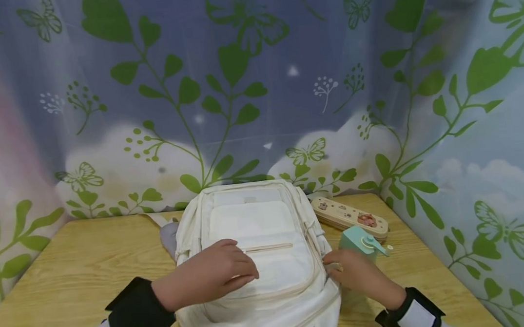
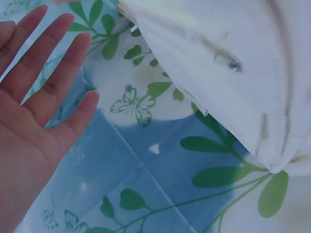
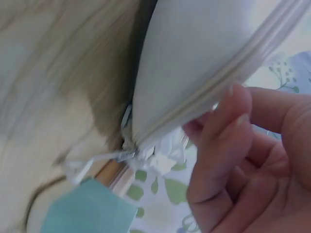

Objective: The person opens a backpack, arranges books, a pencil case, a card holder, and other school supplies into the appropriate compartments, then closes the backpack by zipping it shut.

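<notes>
Bracing calls for pressing the left hand (image 1: 210,274), fingers spread over the white backpack (image 1: 251,220) on the counter (image 1: 112,258), flat against its front while the right hand (image 1: 354,270), pinching the zippered edge (image 3: 189,104) at its right side, should hold it taut.

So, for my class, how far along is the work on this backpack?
Done, apparently: the white backpack is on the table, front showing. In hand: the right hand is at its side edge, by a seam; whether it grips is unclear. The left hand is over the front. Probably left: the tan case and teal sharpener are outside, so packing them may remain.
</notes>
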Demonstrator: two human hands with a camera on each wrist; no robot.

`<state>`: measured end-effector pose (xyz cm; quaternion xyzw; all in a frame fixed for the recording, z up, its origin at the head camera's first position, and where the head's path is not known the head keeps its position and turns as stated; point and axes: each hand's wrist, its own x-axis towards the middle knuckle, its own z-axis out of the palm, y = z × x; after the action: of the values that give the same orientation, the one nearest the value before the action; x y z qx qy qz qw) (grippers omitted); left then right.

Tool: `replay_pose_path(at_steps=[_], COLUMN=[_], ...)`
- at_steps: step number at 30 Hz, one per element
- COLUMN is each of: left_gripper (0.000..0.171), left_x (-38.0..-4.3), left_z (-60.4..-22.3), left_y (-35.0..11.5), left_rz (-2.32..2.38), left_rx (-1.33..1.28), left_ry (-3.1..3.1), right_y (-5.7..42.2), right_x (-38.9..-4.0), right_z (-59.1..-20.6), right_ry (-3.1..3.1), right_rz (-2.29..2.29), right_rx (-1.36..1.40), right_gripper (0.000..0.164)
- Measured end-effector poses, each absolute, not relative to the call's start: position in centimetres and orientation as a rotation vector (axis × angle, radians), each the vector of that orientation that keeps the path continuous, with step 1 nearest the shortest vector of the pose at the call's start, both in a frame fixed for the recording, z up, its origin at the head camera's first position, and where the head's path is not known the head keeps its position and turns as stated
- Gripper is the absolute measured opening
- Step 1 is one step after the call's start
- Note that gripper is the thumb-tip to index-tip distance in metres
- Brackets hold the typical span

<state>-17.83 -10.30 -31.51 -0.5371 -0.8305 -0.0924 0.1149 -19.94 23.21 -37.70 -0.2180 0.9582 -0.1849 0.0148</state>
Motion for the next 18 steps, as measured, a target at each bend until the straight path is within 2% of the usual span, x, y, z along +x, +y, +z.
replay_pose_path(at_steps=[5, 8, 13, 18], left_gripper=[0.02, 0.027, 0.05, 0.055], left_x=[-20.4, -22.0, -24.4, -25.3], left_z=[-31.5, -32.7, -34.9, -36.0], left_y=[-8.5, -7.6, -6.9, -6.2], left_rz=[-0.196, -0.13, -0.136, -0.163], left_rx=[-1.577, -1.555, -1.483, -1.385], left_ry=[-2.534, -2.646, -2.856, -3.002], right_y=[23.1, 23.2, 23.3, 23.5], right_x=[-19.7, -19.7, -19.7, -19.6], right_z=[-38.0, -38.4, -38.9, -39.2], right_ry=[2.715, 2.616, 2.579, 2.649], right_rz=[-0.903, -1.039, -1.099, -1.036], right_rx=[-0.499, -0.43, -0.431, -0.478], right_gripper=[0.033, 0.035, 0.03, 0.022])
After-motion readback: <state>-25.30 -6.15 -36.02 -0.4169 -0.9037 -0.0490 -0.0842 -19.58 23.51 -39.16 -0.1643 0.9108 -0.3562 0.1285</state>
